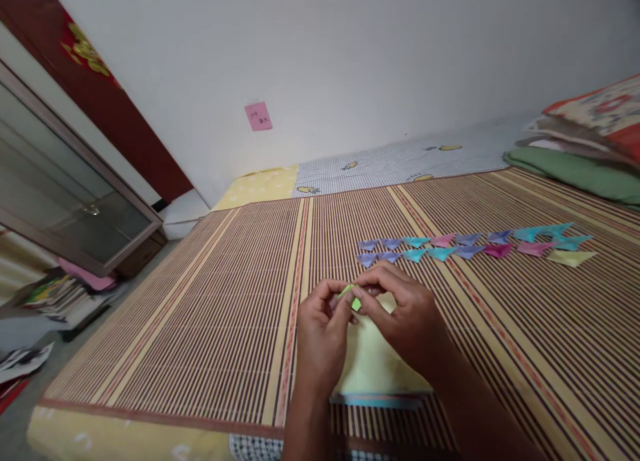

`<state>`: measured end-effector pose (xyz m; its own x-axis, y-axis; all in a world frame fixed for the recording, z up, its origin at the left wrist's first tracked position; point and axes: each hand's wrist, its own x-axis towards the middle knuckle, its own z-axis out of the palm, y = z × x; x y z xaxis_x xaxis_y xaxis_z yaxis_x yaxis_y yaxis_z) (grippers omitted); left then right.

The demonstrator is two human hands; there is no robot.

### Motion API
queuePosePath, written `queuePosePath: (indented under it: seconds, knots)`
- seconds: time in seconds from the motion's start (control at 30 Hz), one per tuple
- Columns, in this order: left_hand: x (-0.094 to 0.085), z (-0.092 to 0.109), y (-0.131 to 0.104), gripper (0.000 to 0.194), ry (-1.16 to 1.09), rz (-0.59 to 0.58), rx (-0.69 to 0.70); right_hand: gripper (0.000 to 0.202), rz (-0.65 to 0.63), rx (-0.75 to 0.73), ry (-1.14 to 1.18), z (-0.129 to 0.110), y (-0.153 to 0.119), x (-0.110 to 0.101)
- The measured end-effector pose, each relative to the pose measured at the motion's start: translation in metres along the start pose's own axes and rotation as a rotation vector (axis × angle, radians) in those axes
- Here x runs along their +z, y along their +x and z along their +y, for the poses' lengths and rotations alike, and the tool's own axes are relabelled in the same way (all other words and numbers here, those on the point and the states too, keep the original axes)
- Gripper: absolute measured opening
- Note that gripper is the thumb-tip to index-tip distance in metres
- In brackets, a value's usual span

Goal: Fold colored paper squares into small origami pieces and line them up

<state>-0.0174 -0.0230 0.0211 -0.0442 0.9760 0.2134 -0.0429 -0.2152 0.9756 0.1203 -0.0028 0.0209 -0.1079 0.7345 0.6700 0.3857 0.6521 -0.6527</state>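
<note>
Head cam: green paper [356,304] is being pinched by left hand [321,324] and right hand [409,314] toward the mat's near edge [165,419], crumples maybe being risked if oversqueezed.

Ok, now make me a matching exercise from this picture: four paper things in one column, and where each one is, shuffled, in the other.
1. small green paper
2. folded paper pieces
3. pale-topped paper stack
4. pink note

A. in two rows on the mat
B. on the wall
C. pinched between left hand and right hand
D. on the mat, beneath the hands

Pairs: 1-C; 2-A; 3-D; 4-B
</note>
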Motion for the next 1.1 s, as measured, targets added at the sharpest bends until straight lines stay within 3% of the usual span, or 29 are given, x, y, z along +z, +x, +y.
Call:
queuePosePath:
  seconds: [0.57,1.1]
  knots:
    - [0.0011,-0.0042,-0.0004,0.012,0.046,0.126,0.031,0.012,0.069,0.067,-0.012,-0.0041,0.0013,-0.0030]
    - [0.0011,-0.0024,-0.0011,0.012,0.060,0.039,0.022,0.014,0.004,0.044,-0.013,-0.0024,0.0023,-0.0080]
